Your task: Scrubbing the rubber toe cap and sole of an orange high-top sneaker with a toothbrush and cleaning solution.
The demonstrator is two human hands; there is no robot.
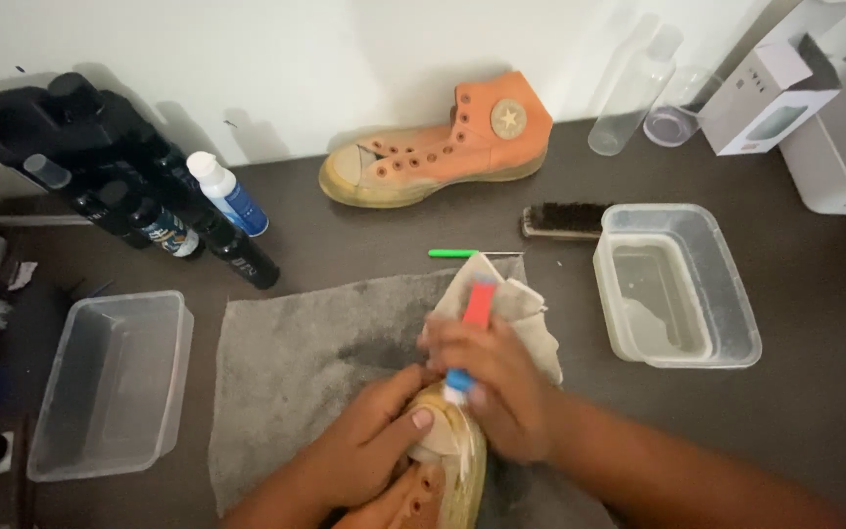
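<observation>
- Head view: my left hand (369, 446) grips the orange shoe (438, 470) by its toe, fingers clenched round the rubber cap, thumb on top.
- My right hand (496, 392) is wrapped round a small brush with a red and blue handle (475, 328), its head pressed to the toe cap.
- The shoe lies on the grey towel (296, 362) at the near edge of the desk (815, 392), with a crumpled beige cloth (511, 299) just behind my right hand.
- Beyond the towel lies the second orange shoe (443, 142), on its side by the wall.
- Right of the towel is a clear tub of water (676, 286), a wooden brush (565, 220) beside it; left of the towel is an empty tub (110, 382) and bottles (188, 211).
- My judgement: scrubbing is under way on this toe; how clean either shoe is, I cannot tell.
</observation>
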